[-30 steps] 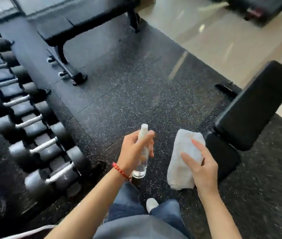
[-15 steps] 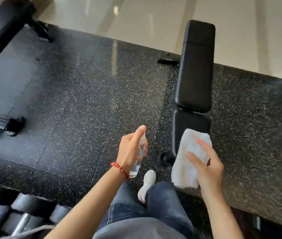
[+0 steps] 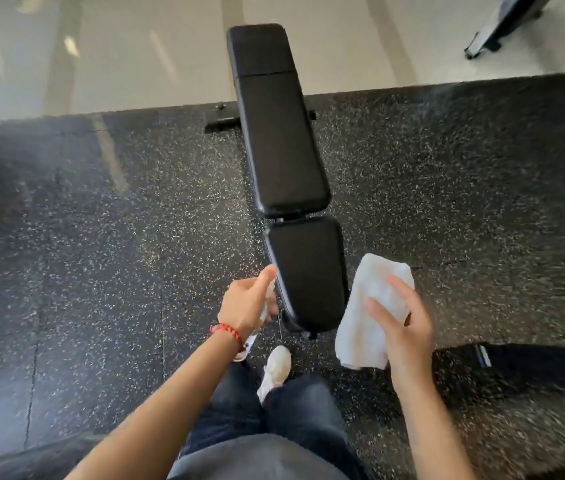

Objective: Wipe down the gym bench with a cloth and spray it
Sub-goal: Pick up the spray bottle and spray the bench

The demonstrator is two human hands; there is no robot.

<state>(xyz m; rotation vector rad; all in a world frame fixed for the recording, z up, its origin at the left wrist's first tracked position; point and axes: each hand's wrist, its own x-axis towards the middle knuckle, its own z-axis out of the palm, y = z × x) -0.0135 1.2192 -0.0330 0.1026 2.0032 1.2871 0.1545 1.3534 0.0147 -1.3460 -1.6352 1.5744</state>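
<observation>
**Head view: bench dead ahead, spray on its left, cloth on its right**

Head camera looks down on one black gym bench (image 3: 284, 161) standing on the speckled rubber floor (image 3: 101, 271). Its long axis runs straight away from the person, tilting a little leftward toward the far end, which reaches over the pale floor (image 3: 135, 64) beyond the mat edge. It has two pads: a short seat pad (image 3: 308, 275) at the near end and a long back pad (image 3: 281, 133) beyond it, with a narrow gap between them.

Both hands flank the near end of the seat pad. The left hand (image 3: 244, 303) is curled round one clear spray bottle (image 3: 264, 308), forefinger raised on top of it, just beside the pad's left edge; this looks the nearer of the two. The right hand (image 3: 405, 327) holds one folded white cloth (image 3: 371, 310) against its palm, fingers fairly straight and thumb across it, just off the pad's right edge. Neither hand touches the bench.

One white shoe (image 3: 276, 367) shows just short of the bench's near end.

By my judgement, neither spraying nor wiping has begun, and the bottle's nozzle needs turning rightward onto the seat pad, then working outward along the length.
</observation>
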